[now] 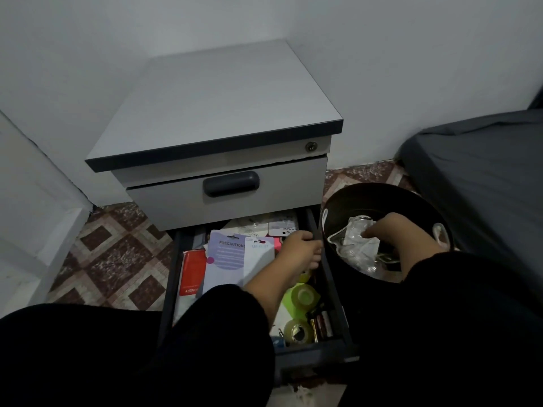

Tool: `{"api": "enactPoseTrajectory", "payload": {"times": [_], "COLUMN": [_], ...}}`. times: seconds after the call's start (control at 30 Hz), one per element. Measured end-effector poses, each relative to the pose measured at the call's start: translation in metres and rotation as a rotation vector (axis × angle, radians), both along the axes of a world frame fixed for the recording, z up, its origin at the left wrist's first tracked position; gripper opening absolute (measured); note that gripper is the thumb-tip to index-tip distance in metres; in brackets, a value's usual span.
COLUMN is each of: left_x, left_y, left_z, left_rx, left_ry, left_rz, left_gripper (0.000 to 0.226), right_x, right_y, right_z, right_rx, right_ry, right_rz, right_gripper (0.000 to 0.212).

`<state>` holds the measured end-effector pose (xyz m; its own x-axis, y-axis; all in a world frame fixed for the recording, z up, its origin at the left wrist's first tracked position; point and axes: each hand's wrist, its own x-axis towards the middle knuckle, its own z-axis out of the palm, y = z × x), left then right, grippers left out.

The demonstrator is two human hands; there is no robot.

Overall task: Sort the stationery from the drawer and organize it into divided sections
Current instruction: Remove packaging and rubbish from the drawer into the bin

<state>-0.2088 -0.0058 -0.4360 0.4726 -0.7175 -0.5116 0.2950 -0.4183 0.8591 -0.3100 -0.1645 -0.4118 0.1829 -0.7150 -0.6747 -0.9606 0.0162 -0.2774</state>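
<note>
Dark-grey and pulled fully out, the lower metal drawer of the pale grey pedestal cabinet is seen crowded with unsorted stationery: a lilac printed card pack, a red-and-white packet beside it, clear tape rolls and small dark tubes near the front right corner. No dividers are visible, so the sorting is judged barely begun. The left hand is laid over the drawer's right side, fingers curled down among the items; what is gripped, if anything, cannot be told. The right hand is lowered into a round black bin just beside the drawer, fingers closed on crumpled clear plastic wrapping.
</note>
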Motion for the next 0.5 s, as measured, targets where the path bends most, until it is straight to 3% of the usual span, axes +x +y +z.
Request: {"api": "enactPoseTrajectory", "payload": {"times": [0.13,0.27,0.4,0.5], "left_x": [0.026,0.053,0.065,0.063], "left_y": [0.041,0.083,0.12,0.139], "left_z": [0.01,0.015,0.017,0.007], "left_rx": [0.044,0.198,0.352,0.458], "left_ry": [-0.093,-0.314,-0.505,-0.551], "left_rz": [-0.031,-0.149,-0.452,-0.651], "left_gripper": [0.013,0.011,0.02,0.028], "right_x": [0.017,0.041,0.051,0.051], "right_y": [0.02,0.065,0.117,0.144], "right_z": [-0.009,-0.017,-0.023,-0.031], "right_rx": [-0.13,-0.206,-0.09,0.146], "right_ry": [-0.015,-0.151,-0.222,-0.121], "right_rz": [0.15,0.382,0.649,0.82], "right_gripper": [0.048,0.027,0.017,0.031]}}
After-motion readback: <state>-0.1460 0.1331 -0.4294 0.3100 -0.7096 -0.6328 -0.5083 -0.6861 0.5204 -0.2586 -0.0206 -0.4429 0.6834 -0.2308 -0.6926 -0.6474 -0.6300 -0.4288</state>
